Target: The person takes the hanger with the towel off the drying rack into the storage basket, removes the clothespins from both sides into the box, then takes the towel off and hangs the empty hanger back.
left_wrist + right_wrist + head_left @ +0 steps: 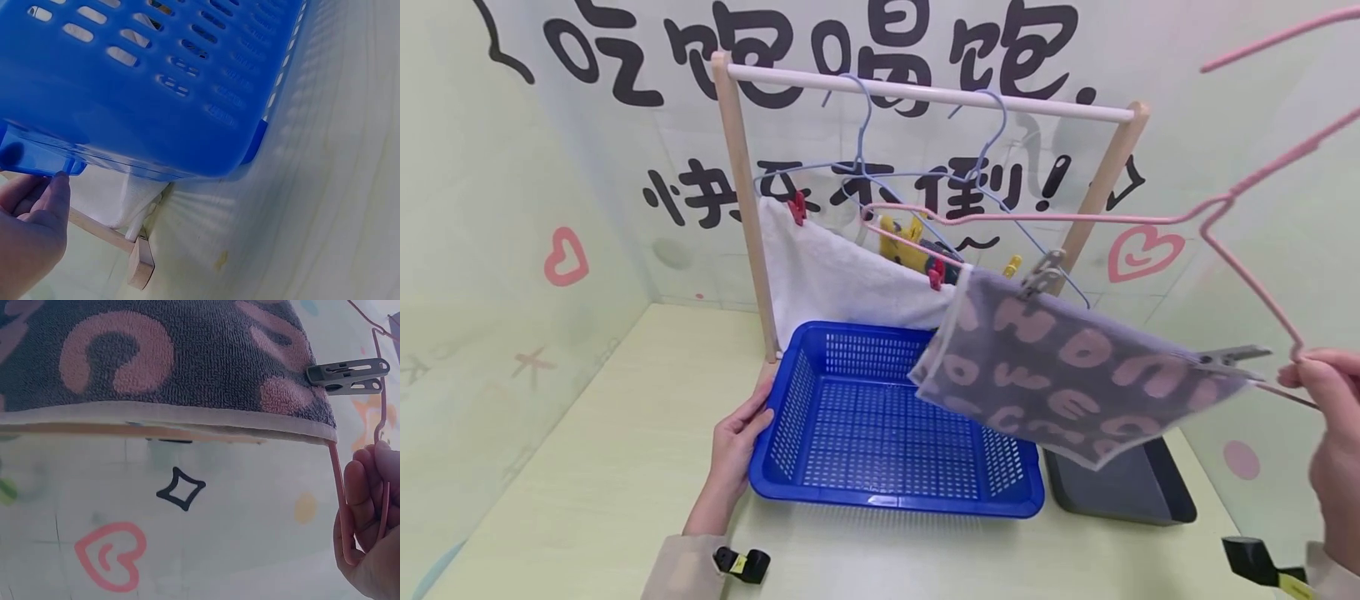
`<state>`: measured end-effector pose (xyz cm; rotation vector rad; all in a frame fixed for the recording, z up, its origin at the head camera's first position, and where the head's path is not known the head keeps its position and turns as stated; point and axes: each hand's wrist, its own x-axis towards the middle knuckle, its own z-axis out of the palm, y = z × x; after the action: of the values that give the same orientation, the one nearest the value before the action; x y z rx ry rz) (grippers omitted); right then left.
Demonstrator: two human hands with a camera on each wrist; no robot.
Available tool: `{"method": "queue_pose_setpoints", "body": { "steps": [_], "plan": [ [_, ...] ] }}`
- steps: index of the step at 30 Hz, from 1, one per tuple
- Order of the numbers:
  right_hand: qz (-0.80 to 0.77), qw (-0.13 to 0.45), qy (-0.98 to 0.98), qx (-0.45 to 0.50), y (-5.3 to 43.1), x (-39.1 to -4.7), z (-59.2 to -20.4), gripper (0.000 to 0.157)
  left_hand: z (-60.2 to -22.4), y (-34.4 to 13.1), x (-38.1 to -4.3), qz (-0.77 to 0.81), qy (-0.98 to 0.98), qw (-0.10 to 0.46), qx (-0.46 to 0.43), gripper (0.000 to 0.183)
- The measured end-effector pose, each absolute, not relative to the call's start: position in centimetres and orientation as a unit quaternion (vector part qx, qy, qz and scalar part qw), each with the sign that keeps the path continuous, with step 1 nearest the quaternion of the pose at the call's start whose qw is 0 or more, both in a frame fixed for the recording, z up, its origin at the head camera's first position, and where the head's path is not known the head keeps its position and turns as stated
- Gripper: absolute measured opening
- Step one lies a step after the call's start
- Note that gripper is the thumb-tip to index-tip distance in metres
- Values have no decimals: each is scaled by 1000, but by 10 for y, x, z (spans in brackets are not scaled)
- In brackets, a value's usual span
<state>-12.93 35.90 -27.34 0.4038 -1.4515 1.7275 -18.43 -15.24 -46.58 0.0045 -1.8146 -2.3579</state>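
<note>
At the left end of a blue plastic basket (880, 502), my left hand (735, 442) grips the rim, and the left wrist view shows the fingertips (59, 187) at its handle edge. My right hand (1333, 408) holds one end of a pink wire hanger (1075, 218) at the far right, with the wire between thumb and fingers in the right wrist view. A grey towel with pink letters (1060, 367) hangs from the hanger, tilted in the air over the basket's right side. Two grey clothespins (1043, 273) clip it on. No objects show inside the visible part of the basket.
Behind the basket stands a wooden rack with a white bar (925, 90). Two blue hangers (862, 125) hang on it. A white towel (827, 267) with red clothespins (797, 208) and a yellow patterned cloth (901, 246) hang there. A dark grey tray (1120, 483) lies at right.
</note>
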Motion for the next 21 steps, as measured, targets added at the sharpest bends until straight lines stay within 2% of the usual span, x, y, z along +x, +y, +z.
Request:
{"method": "queue_pose_setpoints", "body": {
  "steps": [3,7,15,21],
  "plan": [
    [730,387,-538,168,335,-133,-267,5,-465,-152,-184,-789,-610,81,8,45],
    [726,383,-539,187,313,-143,-269,7,-464,-153,-184,-785,-615,77,10,46],
    [701,347,-580,229,282,-167,-290,8,-465,-156,-183,-764,-642,68,8,46],
    [661,316,-645,215,267,-173,-306,8,-460,-161,-186,-712,-699,68,-8,46]
  ]
}}
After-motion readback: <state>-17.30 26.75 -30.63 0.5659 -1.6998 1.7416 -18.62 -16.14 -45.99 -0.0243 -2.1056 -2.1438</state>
